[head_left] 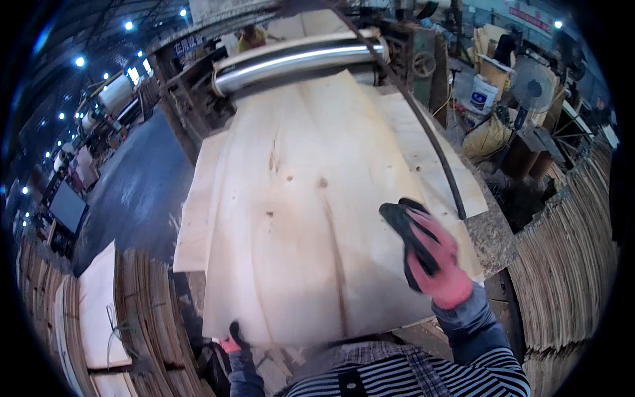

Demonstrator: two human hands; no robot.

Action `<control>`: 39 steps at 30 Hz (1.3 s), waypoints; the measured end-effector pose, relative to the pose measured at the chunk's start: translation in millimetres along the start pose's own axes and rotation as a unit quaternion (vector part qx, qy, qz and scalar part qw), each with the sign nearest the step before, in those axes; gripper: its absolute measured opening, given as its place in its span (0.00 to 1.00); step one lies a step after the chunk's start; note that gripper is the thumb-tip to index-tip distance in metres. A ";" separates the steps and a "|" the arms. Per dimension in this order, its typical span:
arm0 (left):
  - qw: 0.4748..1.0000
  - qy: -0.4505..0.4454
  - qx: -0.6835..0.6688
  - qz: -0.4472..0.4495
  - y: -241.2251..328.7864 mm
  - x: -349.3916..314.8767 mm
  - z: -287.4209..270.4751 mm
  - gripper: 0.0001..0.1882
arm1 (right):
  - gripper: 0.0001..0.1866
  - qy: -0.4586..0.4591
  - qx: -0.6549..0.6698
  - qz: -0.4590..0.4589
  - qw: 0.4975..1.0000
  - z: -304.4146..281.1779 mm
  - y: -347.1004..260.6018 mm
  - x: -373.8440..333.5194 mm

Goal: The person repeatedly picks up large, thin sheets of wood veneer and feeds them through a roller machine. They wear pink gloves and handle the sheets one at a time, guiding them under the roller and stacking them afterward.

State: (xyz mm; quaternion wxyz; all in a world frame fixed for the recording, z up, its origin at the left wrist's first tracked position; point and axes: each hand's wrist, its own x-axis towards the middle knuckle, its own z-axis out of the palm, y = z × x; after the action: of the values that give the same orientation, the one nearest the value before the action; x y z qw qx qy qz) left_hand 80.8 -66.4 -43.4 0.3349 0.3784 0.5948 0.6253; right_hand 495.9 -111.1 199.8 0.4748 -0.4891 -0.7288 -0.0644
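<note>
A large pale wood veneer sheet (301,218) with knots and brown streaks lies in front of me, its far end reaching up to a shiny metal roller (301,66). My left hand (231,340), in a pink and black glove, pinches the sheet's near left corner; the thumb shows on top and the other fingers are mostly hidden. Over the right part of the sheet is my right hand (433,258), gloved alike, its fingers stretched toward the far left and slightly blurred. I see nothing held in it; whether it touches the sheet I cannot tell.
Other veneer sheets (423,142) lie under the top one. A dark bar (423,122) slants along the right side. Veneer stacks stand at right (562,264) and lower left (149,311). A fan (532,86) and a white bucket (483,94) are beyond. Another person (251,38) is behind the roller.
</note>
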 end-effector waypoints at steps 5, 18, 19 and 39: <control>0.997 -0.036 -0.016 0.062 -82.8 36.1 -42.0 0.20 | 0.31 0.014 -0.064 0.271 0.960 24.8 77.5 -76.5; 0.747 0.175 0.626 -0.135 -21.9 -2.1 -17.8 0.35 | 0.48 -0.077 -0.220 0.471 0.851 -39.3 300.7 -128.0; 0.758 0.245 0.601 -0.066 -10.3 -24.9 3.1 0.36 | 0.48 -0.063 -0.215 0.461 0.859 -34.0 328.6 -139.3; 0.772 0.124 0.605 0.152 17.2 -152.2 184.2 0.30 | 0.28 -0.076 0.103 0.370 0.920 -72.3 449.0 -192.8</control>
State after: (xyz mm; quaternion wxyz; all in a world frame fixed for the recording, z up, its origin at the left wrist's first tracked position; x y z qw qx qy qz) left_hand 316.4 -109.6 -36.4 -0.1394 0.5078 0.8211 0.2202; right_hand 902.6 -46.7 -73.1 0.4560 -0.6755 -0.5326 0.2283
